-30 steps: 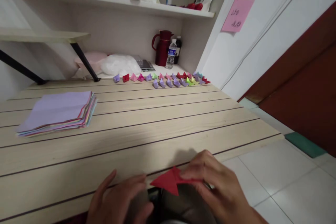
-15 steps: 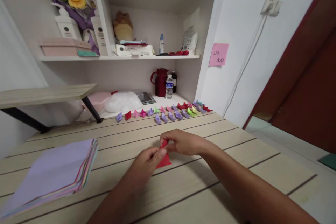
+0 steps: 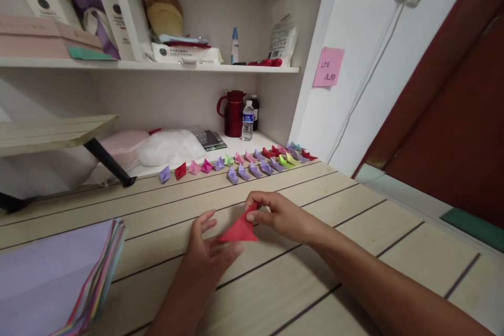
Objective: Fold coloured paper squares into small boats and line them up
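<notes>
Over the middle of the bench [image 3: 338, 205], well apart from its far edge, a red paper [image 3: 238, 229] was held in the right hand [image 3: 277, 215]. Its upper right end was pinched between the thumb and bent fingers, and its broad, pointed part was slanted down towards the left. The left hand [image 3: 208, 249] was held with thumb and fingers spread wide about the paper's left corner; whether that corner was touched could not be told. Nor could it be told whether the bench was met by the paper's lower edge.

Along the far edge, small folded boats [image 3: 255, 170] were lined up in two rows, reaching to the far right corner. Purple, red, pink, green and yellow could be seen among them. On the left side, towards the near left corner, a stack [image 3: 55, 268] of coloured sheets was topped with a purple one and was only partly seen. By the far left corner, a stand [image 3: 55, 134] was held up on black legs. Beyond the far edge, a white bag [image 3: 171, 147], a dark red jug [image 3: 233, 115] and a bottle [image 3: 247, 123] were seen.
</notes>
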The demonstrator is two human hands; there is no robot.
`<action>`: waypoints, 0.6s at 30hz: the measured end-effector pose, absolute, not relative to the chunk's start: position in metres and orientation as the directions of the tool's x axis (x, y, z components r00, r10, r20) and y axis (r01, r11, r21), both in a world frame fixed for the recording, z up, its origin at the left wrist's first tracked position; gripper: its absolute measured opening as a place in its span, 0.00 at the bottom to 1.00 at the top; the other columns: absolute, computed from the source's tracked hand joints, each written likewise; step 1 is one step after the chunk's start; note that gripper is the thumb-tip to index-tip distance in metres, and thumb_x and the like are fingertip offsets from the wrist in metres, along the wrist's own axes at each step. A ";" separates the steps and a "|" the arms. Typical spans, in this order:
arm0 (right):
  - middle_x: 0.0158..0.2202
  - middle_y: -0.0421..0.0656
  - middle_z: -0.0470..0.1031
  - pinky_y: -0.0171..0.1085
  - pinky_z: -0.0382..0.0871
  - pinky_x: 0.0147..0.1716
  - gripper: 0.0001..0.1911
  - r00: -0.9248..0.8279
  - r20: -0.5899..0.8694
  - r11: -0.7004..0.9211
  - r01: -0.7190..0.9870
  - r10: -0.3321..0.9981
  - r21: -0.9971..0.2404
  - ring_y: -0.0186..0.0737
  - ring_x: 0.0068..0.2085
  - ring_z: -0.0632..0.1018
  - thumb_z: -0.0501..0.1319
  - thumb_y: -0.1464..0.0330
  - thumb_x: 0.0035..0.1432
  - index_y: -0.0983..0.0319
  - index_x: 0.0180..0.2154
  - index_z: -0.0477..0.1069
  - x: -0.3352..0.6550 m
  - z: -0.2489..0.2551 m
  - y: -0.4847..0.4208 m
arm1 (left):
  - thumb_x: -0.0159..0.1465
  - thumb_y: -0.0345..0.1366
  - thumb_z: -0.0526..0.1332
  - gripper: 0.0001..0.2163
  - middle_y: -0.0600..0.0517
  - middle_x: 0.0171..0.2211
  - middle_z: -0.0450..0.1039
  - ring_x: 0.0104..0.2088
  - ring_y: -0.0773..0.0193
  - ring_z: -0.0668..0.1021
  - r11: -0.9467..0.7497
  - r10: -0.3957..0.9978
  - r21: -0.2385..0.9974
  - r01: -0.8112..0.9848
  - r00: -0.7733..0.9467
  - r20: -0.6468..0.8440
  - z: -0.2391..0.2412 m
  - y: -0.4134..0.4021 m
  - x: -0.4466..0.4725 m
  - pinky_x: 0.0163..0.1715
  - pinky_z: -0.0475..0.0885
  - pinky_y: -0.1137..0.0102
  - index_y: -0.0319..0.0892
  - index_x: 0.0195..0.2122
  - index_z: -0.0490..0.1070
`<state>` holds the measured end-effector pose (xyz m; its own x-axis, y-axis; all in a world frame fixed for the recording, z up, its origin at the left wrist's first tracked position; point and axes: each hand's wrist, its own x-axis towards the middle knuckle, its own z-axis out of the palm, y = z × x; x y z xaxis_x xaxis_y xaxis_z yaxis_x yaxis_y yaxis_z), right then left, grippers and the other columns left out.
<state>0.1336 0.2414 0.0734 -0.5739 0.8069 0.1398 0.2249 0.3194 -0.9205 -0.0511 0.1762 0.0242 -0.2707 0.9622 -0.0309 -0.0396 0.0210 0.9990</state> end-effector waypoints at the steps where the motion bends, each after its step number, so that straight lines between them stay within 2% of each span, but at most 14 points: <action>1: 0.29 0.38 0.72 0.34 0.63 0.35 0.06 -0.589 0.135 0.334 0.243 0.797 -0.911 0.36 0.33 0.70 0.63 0.67 0.57 0.61 0.30 0.70 0.136 0.075 0.240 | 0.44 0.45 0.72 0.35 0.36 0.55 0.69 0.39 0.58 0.80 0.002 0.960 0.999 -0.050 -0.280 -0.016 0.024 0.175 -0.051 0.36 0.74 0.66 0.41 0.53 0.66; 3: 0.29 0.37 0.72 0.34 0.63 0.36 0.05 -0.623 0.128 0.365 0.269 0.771 -0.891 0.36 0.33 0.70 0.63 0.68 0.57 0.61 0.30 0.71 0.139 0.075 0.239 | 0.46 0.46 0.71 0.24 0.42 0.45 0.76 0.41 0.56 0.80 -0.017 0.973 0.999 -0.044 -0.230 0.006 0.024 0.174 -0.051 0.38 0.72 0.66 0.41 0.42 0.74; 4: 0.29 0.37 0.72 0.34 0.63 0.36 0.05 -0.634 0.126 0.376 0.276 0.763 -0.885 0.36 0.33 0.70 0.63 0.68 0.58 0.61 0.30 0.71 0.139 0.075 0.238 | 0.48 0.45 0.71 0.17 0.46 0.37 0.78 0.38 0.58 0.79 -0.007 0.983 1.000 -0.029 -0.185 0.002 0.025 0.173 -0.051 0.37 0.71 0.68 0.41 0.35 0.76; 5: 0.29 0.37 0.72 0.34 0.63 0.36 0.06 -0.640 0.123 0.376 0.275 0.758 -0.885 0.36 0.33 0.70 0.63 0.67 0.58 0.61 0.30 0.72 0.138 0.074 0.236 | 0.49 0.44 0.70 0.12 0.49 0.29 0.78 0.33 0.61 0.78 0.010 0.989 1.000 -0.009 -0.148 -0.011 0.026 0.172 -0.051 0.34 0.69 0.70 0.41 0.28 0.76; 7: 0.29 0.38 0.72 0.35 0.64 0.35 0.09 -0.621 0.118 0.328 0.236 0.775 -0.915 0.36 0.32 0.70 0.64 0.63 0.58 0.62 0.30 0.71 0.134 0.070 0.234 | 0.51 0.43 0.69 0.11 0.54 0.20 0.73 0.25 0.67 0.73 0.043 0.990 0.999 0.033 -0.132 -0.038 0.028 0.169 -0.050 0.27 0.64 0.73 0.41 0.21 0.74; 8: 0.29 0.38 0.72 0.35 0.65 0.36 0.11 -0.592 0.115 0.277 0.189 0.797 -0.942 0.36 0.33 0.71 0.64 0.60 0.58 0.62 0.32 0.72 0.131 0.068 0.232 | 0.52 0.44 0.69 0.11 0.56 0.18 0.72 0.22 0.68 0.71 0.062 0.985 0.997 0.046 -0.162 -0.054 0.029 0.168 -0.050 0.25 0.61 0.74 0.42 0.21 0.74; 10: 0.35 0.40 0.74 0.37 0.67 0.40 0.16 -0.530 0.097 0.151 0.060 0.843 -0.987 0.38 0.37 0.74 0.62 0.54 0.60 0.60 0.41 0.72 0.123 0.062 0.229 | 0.52 0.45 0.69 0.12 0.57 0.19 0.72 0.22 0.69 0.69 0.078 0.964 0.996 0.041 -0.260 -0.065 0.031 0.166 -0.049 0.24 0.59 0.75 0.42 0.22 0.75; 13: 0.47 0.43 0.73 0.42 0.67 0.48 0.33 -0.491 0.060 -0.004 -0.128 0.869 -0.992 0.40 0.45 0.76 0.67 0.51 0.54 0.54 0.57 0.63 0.112 0.055 0.223 | 0.52 0.44 0.69 0.11 0.57 0.20 0.74 0.24 0.69 0.70 0.061 0.931 0.998 -0.033 -0.360 -0.069 0.031 0.166 -0.048 0.27 0.61 0.75 0.42 0.23 0.76; 15: 0.43 0.42 0.75 0.42 0.68 0.48 0.36 -0.502 0.030 -0.090 -0.212 0.864 -0.973 0.40 0.43 0.77 0.73 0.55 0.46 0.55 0.55 0.65 0.105 0.051 0.220 | 0.52 0.43 0.69 0.10 0.57 0.20 0.73 0.25 0.69 0.71 0.008 0.924 0.996 -0.088 -0.381 -0.041 0.029 0.168 -0.047 0.28 0.63 0.75 0.42 0.22 0.75; 18: 0.32 0.40 0.77 0.35 0.68 0.40 0.22 -0.488 -0.023 -0.185 -0.286 0.873 -0.940 0.35 0.34 0.76 0.76 0.60 0.42 0.61 0.38 0.74 0.099 0.048 0.217 | 0.51 0.41 0.70 0.09 0.57 0.20 0.73 0.25 0.68 0.72 -0.050 0.906 0.990 -0.132 -0.423 -0.011 0.027 0.170 -0.045 0.29 0.65 0.75 0.42 0.22 0.76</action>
<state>0.0991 0.2174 0.0480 -0.4877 0.8727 -0.0228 -0.2864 -0.1846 -0.9402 -0.0452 0.1698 0.0269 -0.4229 0.9061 -0.0105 -0.1317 -0.0500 0.9900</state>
